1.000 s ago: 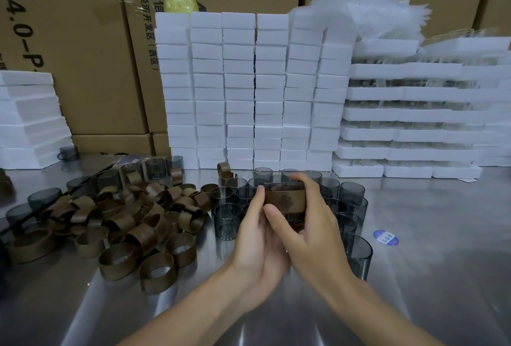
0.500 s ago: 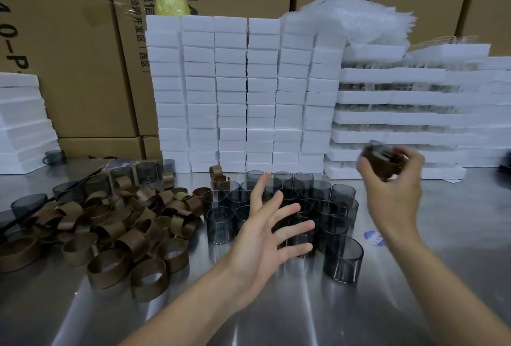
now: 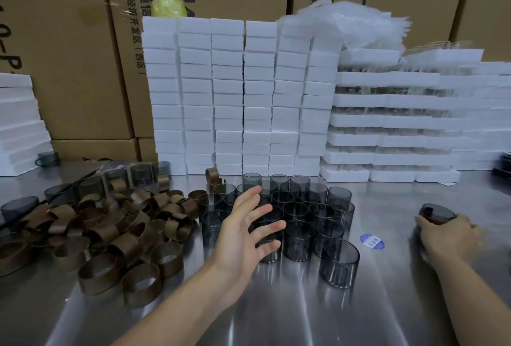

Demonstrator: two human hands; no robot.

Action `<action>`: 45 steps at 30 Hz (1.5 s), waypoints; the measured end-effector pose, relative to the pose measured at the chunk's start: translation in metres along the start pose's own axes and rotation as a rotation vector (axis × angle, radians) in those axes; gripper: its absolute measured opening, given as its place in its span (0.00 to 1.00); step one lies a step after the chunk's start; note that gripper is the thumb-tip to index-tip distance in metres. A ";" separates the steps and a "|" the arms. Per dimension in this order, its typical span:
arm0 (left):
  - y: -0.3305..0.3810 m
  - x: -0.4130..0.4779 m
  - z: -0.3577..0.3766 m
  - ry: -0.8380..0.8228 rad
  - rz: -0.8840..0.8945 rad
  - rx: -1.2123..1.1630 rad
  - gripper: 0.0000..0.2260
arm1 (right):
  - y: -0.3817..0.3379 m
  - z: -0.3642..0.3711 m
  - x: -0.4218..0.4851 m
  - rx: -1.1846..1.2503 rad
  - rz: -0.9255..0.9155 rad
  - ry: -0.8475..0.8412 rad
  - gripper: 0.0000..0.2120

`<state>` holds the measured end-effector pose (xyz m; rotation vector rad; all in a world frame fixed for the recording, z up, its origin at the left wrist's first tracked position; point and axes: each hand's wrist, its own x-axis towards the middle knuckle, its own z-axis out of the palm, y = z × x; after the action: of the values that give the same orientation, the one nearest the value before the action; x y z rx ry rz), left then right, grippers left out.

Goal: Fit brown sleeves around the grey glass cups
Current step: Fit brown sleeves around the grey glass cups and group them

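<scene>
A tall wall of white foam blocks [image 3: 229, 96] is standing at the back of the shiny bench [image 3: 387, 304]. Flat foam trays [image 3: 387, 121] are sitting in piles beside it, with clear plastic [image 3: 359, 21] lying on top. Big brown boxes [image 3: 69, 55] are standing behind. A blue sticker [image 3: 372, 241] is lying on the bench.

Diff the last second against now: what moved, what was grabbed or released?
The left hand let go of the sleeved cup and now hangs open over the cluster of bare grey cups. The right hand, still gripping that cup, carried it rightward, then down toward the table at far right. The pile of brown sleeves, the cluster and the foam stacks stayed put.
</scene>
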<state>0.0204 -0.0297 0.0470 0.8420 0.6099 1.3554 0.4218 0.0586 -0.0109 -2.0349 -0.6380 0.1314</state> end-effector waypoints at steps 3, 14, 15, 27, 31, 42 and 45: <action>0.000 0.001 -0.001 0.022 -0.008 0.004 0.23 | -0.007 0.007 -0.002 0.054 -0.163 -0.241 0.29; 0.000 0.000 -0.005 0.056 -0.035 0.109 0.16 | -0.017 0.018 -0.019 0.067 -0.412 -0.449 0.23; 0.000 0.000 -0.005 0.057 -0.037 0.118 0.14 | -0.019 0.020 -0.023 0.067 -0.439 -0.457 0.24; 0.000 -0.003 -0.004 0.029 -0.045 0.231 0.09 | -0.048 0.028 -0.066 -0.023 -0.745 -0.597 0.20; 0.001 -0.003 -0.004 0.023 -0.033 0.266 0.09 | -0.050 0.025 -0.071 -0.081 -0.731 -0.568 0.12; 0.000 0.003 -0.010 0.016 -0.033 0.306 0.10 | -0.107 -0.008 -0.149 0.333 -1.101 -0.263 0.08; 0.004 0.004 -0.004 -0.012 -0.121 0.172 0.24 | -0.117 -0.016 -0.191 0.470 -1.347 -0.281 0.06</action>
<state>0.0157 -0.0252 0.0484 0.9355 0.7642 1.1998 0.2181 -0.0005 0.0644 -0.8369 -1.8074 -0.2206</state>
